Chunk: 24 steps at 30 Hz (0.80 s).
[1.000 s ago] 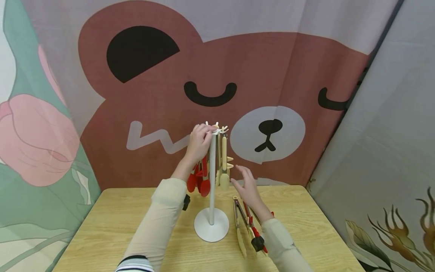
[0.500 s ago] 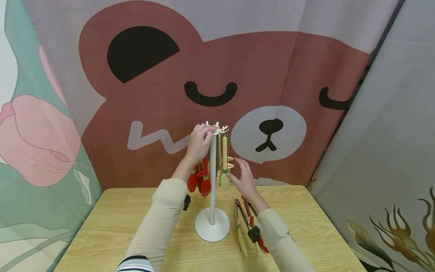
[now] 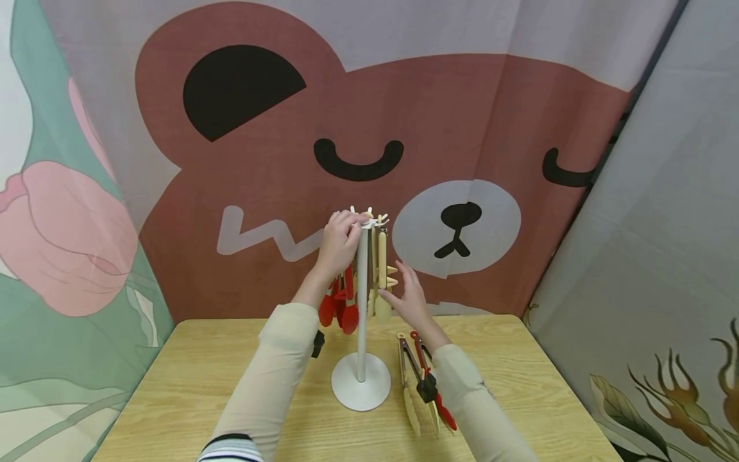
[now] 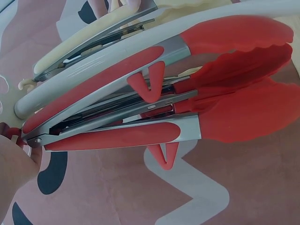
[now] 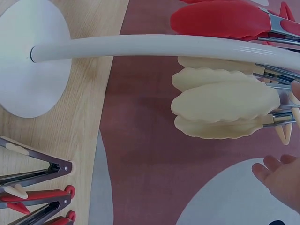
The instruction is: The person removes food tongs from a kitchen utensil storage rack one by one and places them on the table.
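A white hanging stand with hooks around its top rises from a round base. My left hand grips its top on the left side, fingers curled over the hooks. Below that hand hang red-tipped tongs, with red handle inlays and metal arms. On the stand's right side hang cream tongs, their scalloped heads downward. My right hand is beside them with thumb and fingers spread around their handles. The thumb is close to the cream tongs; whether it presses on them is hard to see.
More tongs, cream and red, lie on the wooden table right of the base, partly under my right forearm. A printed bear curtain hangs behind the table, and a grey curtain on the right.
My right hand has moved left and slightly up to the hanging cream tongs. The left hand stays at the stand's top.
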Each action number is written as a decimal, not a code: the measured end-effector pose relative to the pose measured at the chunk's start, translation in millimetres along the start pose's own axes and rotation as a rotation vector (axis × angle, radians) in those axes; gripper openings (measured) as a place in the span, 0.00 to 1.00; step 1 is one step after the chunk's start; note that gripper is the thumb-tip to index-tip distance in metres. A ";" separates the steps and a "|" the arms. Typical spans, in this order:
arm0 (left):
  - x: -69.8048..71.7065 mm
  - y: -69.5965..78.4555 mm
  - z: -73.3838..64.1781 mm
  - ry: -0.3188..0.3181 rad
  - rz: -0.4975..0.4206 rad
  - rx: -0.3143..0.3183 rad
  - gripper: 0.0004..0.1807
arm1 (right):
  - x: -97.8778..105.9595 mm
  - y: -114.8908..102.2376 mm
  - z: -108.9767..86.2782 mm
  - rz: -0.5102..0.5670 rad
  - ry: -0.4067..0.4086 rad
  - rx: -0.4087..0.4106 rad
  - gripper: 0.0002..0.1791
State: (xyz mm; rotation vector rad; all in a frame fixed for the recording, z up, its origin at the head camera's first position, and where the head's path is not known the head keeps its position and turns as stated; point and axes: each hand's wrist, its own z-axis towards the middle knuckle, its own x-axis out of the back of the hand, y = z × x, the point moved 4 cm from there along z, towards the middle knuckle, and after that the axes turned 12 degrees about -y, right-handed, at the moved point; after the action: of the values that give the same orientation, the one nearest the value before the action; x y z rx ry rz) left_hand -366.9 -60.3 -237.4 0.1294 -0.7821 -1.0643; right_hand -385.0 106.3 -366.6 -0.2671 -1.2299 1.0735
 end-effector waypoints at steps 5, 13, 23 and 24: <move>-0.4 -0.2 -0.1 -0.006 0.003 0.006 0.14 | -2.5 -1.2 4.3 -0.005 -0.034 -0.021 0.41; -0.7 -0.4 0.3 0.002 0.010 -0.005 0.14 | -6.2 -3.6 8.2 -0.013 -0.041 -0.001 0.38; -0.3 0.0 -0.4 0.007 0.011 -0.001 0.14 | -6.5 -4.9 5.3 0.003 -0.025 -0.001 0.36; -0.3 -0.1 -0.5 0.007 0.010 0.000 0.14 | -6.2 -5.1 5.0 0.004 -0.022 -0.001 0.36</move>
State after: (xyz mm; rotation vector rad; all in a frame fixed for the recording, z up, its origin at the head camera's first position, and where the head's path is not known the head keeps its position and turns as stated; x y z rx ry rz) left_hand -366.7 -60.2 -238.0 0.1288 -0.7761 -1.0535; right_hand -386.3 97.0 -365.3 -0.2598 -1.2498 1.0816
